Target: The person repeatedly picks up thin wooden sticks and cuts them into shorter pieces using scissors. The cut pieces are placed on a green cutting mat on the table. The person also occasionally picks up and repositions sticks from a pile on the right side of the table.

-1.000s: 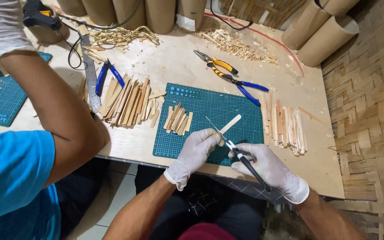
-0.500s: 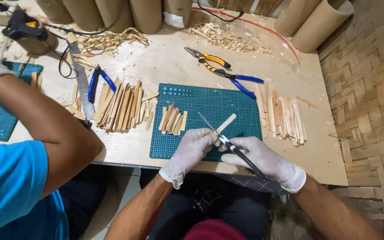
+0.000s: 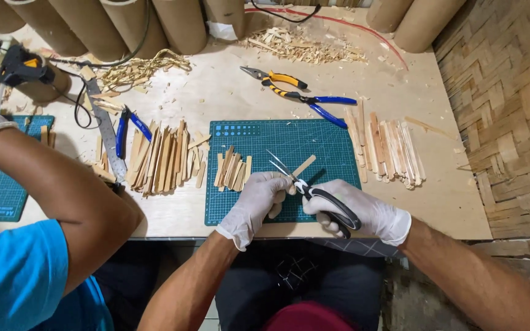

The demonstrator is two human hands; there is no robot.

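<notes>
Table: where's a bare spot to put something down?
Bare wood shows between the green cutting mat and the yellow pliers, and right of the long stick row toward the table edge. Crowded: around the stick pile and shavings.

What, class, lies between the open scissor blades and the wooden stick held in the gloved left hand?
Nothing visible. The scissors, gripped in the right hand, have open blades right at the wooden stick that the left hand holds above the green cutting mat; the gap looks clear.

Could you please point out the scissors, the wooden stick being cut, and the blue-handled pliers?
scissors (image 3: pixel 329 205): head view, on the black handle.
wooden stick (image 3: pixel 305 165): head view, on its free end.
blue-handled pliers (image 3: pixel 326 110): head view, on a blue handle.
</notes>
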